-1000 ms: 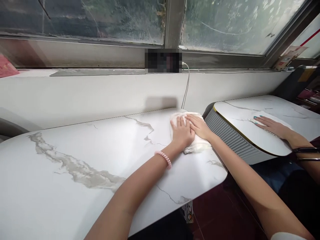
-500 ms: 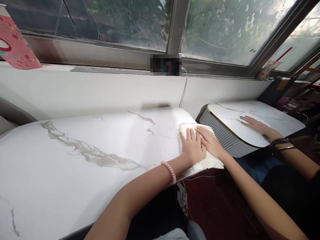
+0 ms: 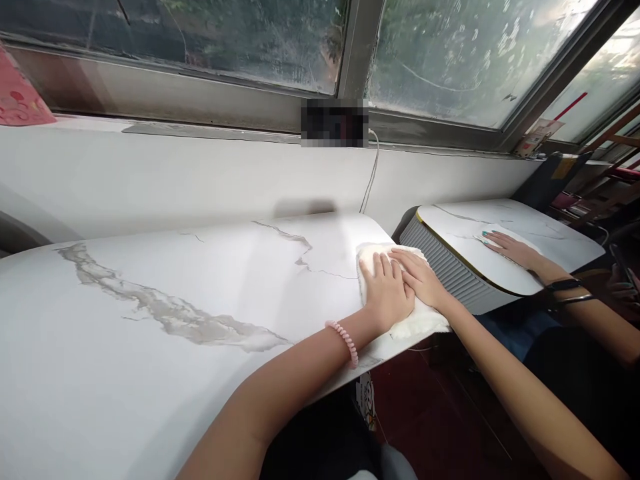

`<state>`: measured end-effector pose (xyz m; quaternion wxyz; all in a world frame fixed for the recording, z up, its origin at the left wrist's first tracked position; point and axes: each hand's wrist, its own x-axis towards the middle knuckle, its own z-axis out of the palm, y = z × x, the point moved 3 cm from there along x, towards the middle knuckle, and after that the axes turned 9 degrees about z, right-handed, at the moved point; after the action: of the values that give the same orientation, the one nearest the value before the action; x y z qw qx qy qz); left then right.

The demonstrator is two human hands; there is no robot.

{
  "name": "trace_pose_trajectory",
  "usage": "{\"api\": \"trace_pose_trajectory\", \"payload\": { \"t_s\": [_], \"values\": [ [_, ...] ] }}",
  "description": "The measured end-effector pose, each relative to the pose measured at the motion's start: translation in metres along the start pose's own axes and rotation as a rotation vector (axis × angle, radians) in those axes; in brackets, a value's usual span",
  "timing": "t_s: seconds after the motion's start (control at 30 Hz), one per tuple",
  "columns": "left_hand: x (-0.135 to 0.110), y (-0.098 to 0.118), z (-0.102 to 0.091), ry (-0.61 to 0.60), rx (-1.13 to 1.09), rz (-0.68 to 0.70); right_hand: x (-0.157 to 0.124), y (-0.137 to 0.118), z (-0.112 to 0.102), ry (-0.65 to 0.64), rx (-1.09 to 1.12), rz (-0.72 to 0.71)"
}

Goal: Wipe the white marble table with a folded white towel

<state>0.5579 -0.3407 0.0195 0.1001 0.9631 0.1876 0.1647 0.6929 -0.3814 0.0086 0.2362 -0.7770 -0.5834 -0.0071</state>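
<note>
Left hand (image 3: 387, 293), right hand (image 3: 421, 279) and white cloth (image 3: 421, 324) have shifted toward the near right corner of the desk (image 3: 150, 393) since a second ago, when more of that end lay uncovered. Both hands lie flat on the cloth, fingers extended, pressing rather than gripping it, and touching each other. The cloth covers part of the desk's right end and reaches its rim; how much hangs past, I cannot tell. That edge looks like the likeliest trouble: a push farther outward could drop the cloth over it and rob the palms of support. Since nothing pinches the fabric, it might also bunch or slip under uneven pressure. A co-worker's hand (image 3: 510, 248) on the second desk (image 3: 450, 221) seems too far off to collide.
</note>
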Motion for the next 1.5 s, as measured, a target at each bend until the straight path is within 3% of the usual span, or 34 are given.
{"api": "trace_pose_trajectory", "payload": {
  "t_s": [0.17, 0.5, 0.77, 1.1, 1.5],
  "values": [
    [0.020, -0.029, -0.002, -0.014, 0.013, -0.064, 0.040, -0.003, 0.012, -0.039, 0.017, -0.024],
    [0.076, -0.112, -0.001, 0.009, -0.006, -0.156, 0.142, -0.012, 0.046, -0.044, 0.044, -0.068],
    [0.104, -0.154, -0.005, -0.025, 0.006, -0.205, 0.190, -0.017, 0.063, -0.003, 0.062, -0.107],
    [0.105, -0.158, -0.007, -0.009, 0.024, -0.218, 0.201, -0.014, 0.069, -0.004, 0.036, -0.104],
    [0.065, -0.130, -0.012, -0.052, 0.050, -0.252, 0.157, -0.030, 0.063, -0.050, 0.037, -0.105]
  ]
}}
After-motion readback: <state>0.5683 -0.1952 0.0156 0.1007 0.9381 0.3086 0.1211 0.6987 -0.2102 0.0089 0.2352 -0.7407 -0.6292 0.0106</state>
